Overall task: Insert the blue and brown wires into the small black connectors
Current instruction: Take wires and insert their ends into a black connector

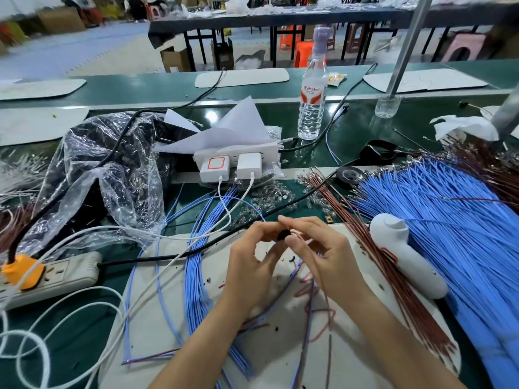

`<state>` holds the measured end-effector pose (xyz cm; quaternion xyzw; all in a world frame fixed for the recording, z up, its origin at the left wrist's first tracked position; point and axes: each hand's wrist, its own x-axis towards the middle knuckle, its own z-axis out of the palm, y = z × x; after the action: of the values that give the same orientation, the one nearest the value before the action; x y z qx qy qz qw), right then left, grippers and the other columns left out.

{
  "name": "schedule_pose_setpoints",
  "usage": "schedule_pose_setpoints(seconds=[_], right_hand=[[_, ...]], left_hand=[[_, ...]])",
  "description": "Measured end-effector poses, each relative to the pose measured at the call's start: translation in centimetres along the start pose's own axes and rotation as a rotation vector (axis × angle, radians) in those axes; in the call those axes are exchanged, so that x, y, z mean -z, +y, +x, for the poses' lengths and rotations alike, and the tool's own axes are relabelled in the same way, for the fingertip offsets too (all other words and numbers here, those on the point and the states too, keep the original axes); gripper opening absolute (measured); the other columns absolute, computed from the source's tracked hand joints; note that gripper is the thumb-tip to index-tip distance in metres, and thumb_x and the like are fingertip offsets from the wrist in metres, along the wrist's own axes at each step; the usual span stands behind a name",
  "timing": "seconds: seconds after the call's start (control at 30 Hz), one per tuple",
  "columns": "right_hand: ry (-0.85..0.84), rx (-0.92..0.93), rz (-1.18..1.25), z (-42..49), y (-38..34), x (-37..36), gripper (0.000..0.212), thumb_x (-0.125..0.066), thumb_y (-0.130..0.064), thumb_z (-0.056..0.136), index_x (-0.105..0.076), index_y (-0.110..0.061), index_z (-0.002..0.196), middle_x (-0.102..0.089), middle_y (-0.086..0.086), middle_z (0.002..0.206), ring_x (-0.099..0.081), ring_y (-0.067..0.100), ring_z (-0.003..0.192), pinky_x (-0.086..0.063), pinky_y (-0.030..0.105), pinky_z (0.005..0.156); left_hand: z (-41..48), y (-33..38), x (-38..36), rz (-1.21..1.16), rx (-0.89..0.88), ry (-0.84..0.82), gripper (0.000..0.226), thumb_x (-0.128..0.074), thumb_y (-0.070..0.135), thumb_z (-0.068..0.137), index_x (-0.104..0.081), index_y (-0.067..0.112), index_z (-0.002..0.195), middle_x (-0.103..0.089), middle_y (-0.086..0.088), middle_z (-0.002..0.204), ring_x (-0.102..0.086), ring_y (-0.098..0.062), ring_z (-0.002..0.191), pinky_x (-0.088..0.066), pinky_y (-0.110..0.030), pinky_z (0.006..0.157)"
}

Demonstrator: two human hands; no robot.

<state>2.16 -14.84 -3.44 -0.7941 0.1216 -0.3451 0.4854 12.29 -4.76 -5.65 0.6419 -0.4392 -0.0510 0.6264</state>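
Together, left hand and right hand pinching black connector, plastic bag holding dark contents

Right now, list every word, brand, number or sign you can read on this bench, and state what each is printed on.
"Wahaha": red brand word on the label of the water bottle; its last letters are soft.
Small print under that word on the same label: too small to read.
Packet behind the bottle: print blurred.
Tape roll: marks on its core unreadable.
Charger: only an orange-red rectangle outline, no words.
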Motion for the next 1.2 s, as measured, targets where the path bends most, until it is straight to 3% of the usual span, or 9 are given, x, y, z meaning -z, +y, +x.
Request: schedule_pose_setpoints(seconds=[0.1,0.3,0.47,0.57,0.7,0.83,0.93,1.07,1.2], right_hand=[[-0.022,-0.086,0.018,0.0,0.3,0.0,0.044,-0.066,0.001,0.085,-0.062,-0.028,0.118,-0.069,-0.009,0.094,-0.062,0.017,0.075,-0.052,0.025,0.073],[0.109,0.047,-0.296,0.0,0.6,-0.1,0.020,-0.076,-0.003,0.078,-0.074,-0.012,0.095,-0.069,-0.005,0.082,-0.056,0.000,0.070,-0.040,0.006,0.068],[0.089,0.082,-0.407,0.0,0.9,-0.3,0.024,-0.072,0.005,0.074,-0.072,-0.011,0.092,-0.067,-0.001,0.080,-0.058,0.016,0.073,-0.045,0.022,0.070],[0.138,0.077,-0.555,0.4,1.3,0.4,0.021,-0.071,0.009,0.069,-0.071,-0.008,0.082,-0.066,0.003,0.076,-0.053,0.024,0.076,-0.039,0.027,0.071],[0.260,-0.064,-0.767,0.9,1.9,2.4,0.013,-0.074,-0.003,0.070,-0.067,-0.014,0.072,-0.067,0.002,0.074,-0.048,0.027,0.081,-0.042,0.038,0.069],[0.361,-0.279,-0.913,1.1,2.1,4.3,0.005,-0.069,-0.014,0.076,-0.065,-0.015,0.073,-0.067,0.007,0.081,-0.045,0.026,0.087,-0.032,0.036,0.075],[0.369,-0.205,-0.855,1.2,1.5,3.8,0.008,-0.062,-0.020,0.078,-0.069,-0.016,0.081,-0.070,0.004,0.087,-0.047,0.028,0.094,-0.034,0.040,0.081],[0.221,0.107,-0.639,0.4,0.1,1.0,0.033,-0.056,-0.040,0.083,-0.072,-0.013,0.096,-0.070,-0.003,0.087,-0.053,0.024,0.095,-0.041,0.040,0.083],[0.121,0.236,-0.584,-0.1,0.3,-0.6,0.017,-0.068,-0.027,0.081,-0.072,-0.011,0.086,-0.069,-0.003,0.080,-0.058,0.026,0.085,-0.040,0.031,0.079]], left_hand=[[0.1,-0.1,0.2,-0.115,0.030,0.053,0.018,-0.064,0.010,0.085,-0.061,0.021,0.099,-0.066,-0.003,0.095,-0.066,-0.020,0.089,-0.052,-0.029,0.081],[0.0,0.1,0.0,-0.139,0.079,0.035,0.016,-0.065,0.011,0.084,-0.060,0.022,0.095,-0.068,0.004,0.091,-0.066,-0.016,0.087,-0.052,-0.028,0.082],[0.2,0.0,0.5,-0.251,0.124,0.119,0.012,-0.063,0.010,0.085,-0.059,0.013,0.096,-0.068,0.000,0.089,-0.065,-0.015,0.085,-0.051,-0.023,0.080],[1.0,-0.2,1.3,-0.344,0.189,0.310,0.010,-0.063,0.009,0.088,-0.058,0.012,0.096,-0.068,0.003,0.087,-0.065,-0.014,0.083,-0.051,-0.022,0.078],[2.1,-0.9,2.7,-0.460,0.275,0.586,0.016,-0.052,0.001,0.093,-0.057,0.016,0.093,-0.060,-0.002,0.088,-0.059,-0.018,0.084,-0.048,-0.035,0.086],[2.4,-1.1,3.5,-0.533,0.304,0.712,0.023,-0.048,0.000,0.096,-0.058,0.020,0.100,-0.057,0.001,0.089,-0.059,-0.009,0.078,-0.052,-0.024,0.076],[2.2,-0.9,3.2,-0.387,0.251,0.627,0.022,-0.049,0.000,0.096,-0.059,0.019,0.099,-0.059,0.001,0.090,-0.059,-0.012,0.081,-0.050,-0.028,0.079],[0.7,-0.1,1.1,-0.136,0.041,0.257,0.018,-0.056,0.006,0.090,-0.059,0.022,0.100,-0.066,0.009,0.089,-0.064,-0.009,0.080,-0.051,-0.021,0.076],[-0.1,-0.3,0.2,-0.035,-0.084,0.111,0.020,-0.057,0.010,0.089,-0.060,0.025,0.103,-0.065,0.004,0.091,-0.064,-0.012,0.081,-0.049,-0.019,0.075]])
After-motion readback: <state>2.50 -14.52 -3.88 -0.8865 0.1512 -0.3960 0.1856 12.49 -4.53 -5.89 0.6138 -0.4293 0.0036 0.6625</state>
